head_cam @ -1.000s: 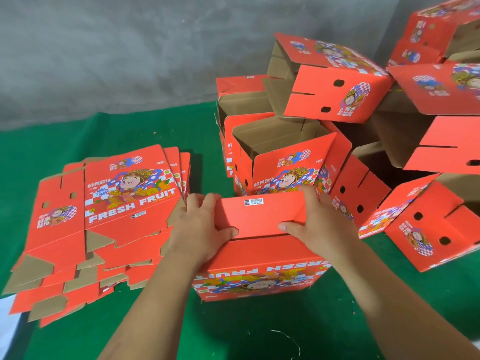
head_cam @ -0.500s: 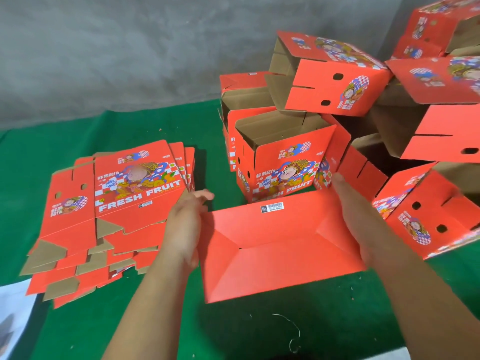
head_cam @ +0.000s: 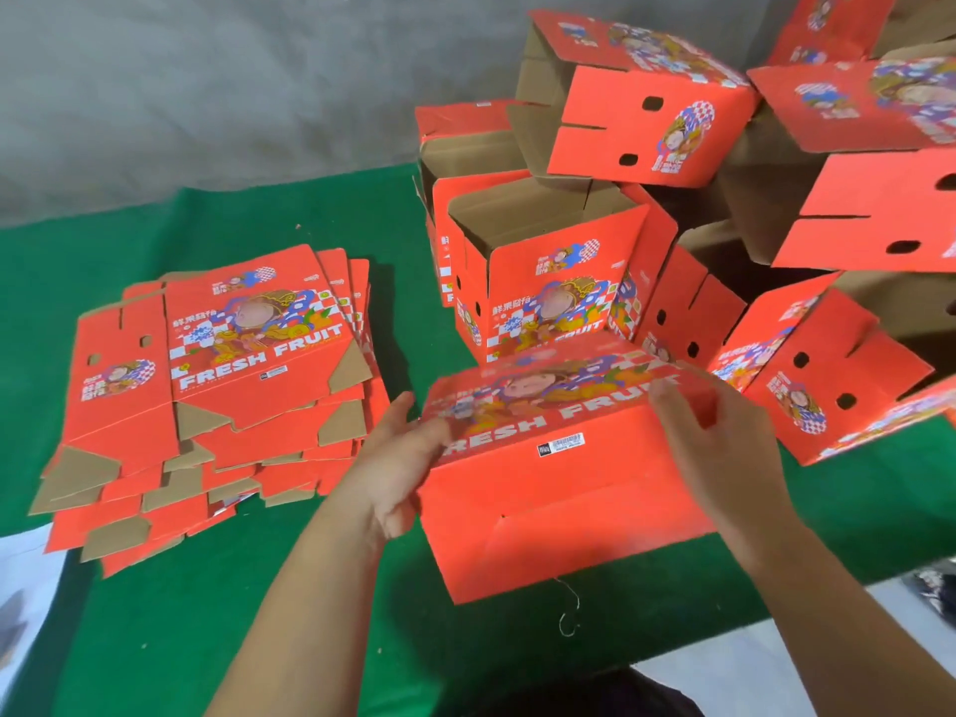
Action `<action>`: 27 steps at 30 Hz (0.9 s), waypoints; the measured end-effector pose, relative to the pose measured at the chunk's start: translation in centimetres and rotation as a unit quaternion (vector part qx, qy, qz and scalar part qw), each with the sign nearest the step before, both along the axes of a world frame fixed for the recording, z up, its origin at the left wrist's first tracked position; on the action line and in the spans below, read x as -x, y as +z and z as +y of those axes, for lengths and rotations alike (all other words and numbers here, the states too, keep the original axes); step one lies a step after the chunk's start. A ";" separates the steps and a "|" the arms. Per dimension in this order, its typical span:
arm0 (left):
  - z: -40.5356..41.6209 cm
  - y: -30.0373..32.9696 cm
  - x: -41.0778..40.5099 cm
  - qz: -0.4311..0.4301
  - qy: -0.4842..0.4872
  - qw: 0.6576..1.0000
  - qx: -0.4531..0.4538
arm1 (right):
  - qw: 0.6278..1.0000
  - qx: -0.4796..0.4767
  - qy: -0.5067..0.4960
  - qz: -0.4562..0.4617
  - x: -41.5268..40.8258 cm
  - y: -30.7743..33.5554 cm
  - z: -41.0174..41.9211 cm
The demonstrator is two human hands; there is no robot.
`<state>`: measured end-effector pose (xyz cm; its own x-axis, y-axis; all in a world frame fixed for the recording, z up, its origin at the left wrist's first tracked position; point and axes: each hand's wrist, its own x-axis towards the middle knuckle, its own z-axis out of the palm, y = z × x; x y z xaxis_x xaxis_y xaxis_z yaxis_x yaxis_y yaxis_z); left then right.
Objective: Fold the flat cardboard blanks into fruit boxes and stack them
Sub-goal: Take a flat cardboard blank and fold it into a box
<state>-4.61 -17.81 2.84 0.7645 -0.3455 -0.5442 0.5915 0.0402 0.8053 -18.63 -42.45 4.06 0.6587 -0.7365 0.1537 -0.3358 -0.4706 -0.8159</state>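
A folded red fruit box [head_cam: 558, 509] is held just above the green table, tipped so its plain closed bottom faces me and the printed "FRESH FRUIT" side faces up. My left hand [head_cam: 398, 463] grips its left end. My right hand [head_cam: 724, 447] grips its right end, fingers lying over the printed face. A stack of flat red blanks [head_cam: 248, 349] lies to the left of my left hand. A pile of folded boxes [head_cam: 543, 287] stands directly behind the held box, open tops showing brown insides.
More folded boxes [head_cam: 641, 111] are heaped at odd angles at the back right, up against the grey wall [head_cam: 207, 85]. The green cloth [head_cam: 181, 613] covers the table; its near edge runs at the lower right. A loose thread [head_cam: 569, 608] lies below the box.
The box has been turned over: earlier its bottom flaps were pressed shut facing up, now the bottom faces me and the printed side is on top. Both hands moved to its ends.
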 end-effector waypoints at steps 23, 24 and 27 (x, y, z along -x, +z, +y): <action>-2.4 -6.3 0.4 -0.319 -0.169 0.931 -0.054 | 0.984 -0.162 0.039 0.056 1.2 -9.1 -3.7; -2.8 -6.5 0.6 -0.358 -0.193 0.911 -0.064 | 0.989 -0.147 0.014 0.031 1.3 -9.1 -3.8; -5.1 -7.0 1.3 -0.392 -0.311 0.858 -0.118 | 0.982 -0.135 -0.114 -0.062 1.9 -10.1 -3.7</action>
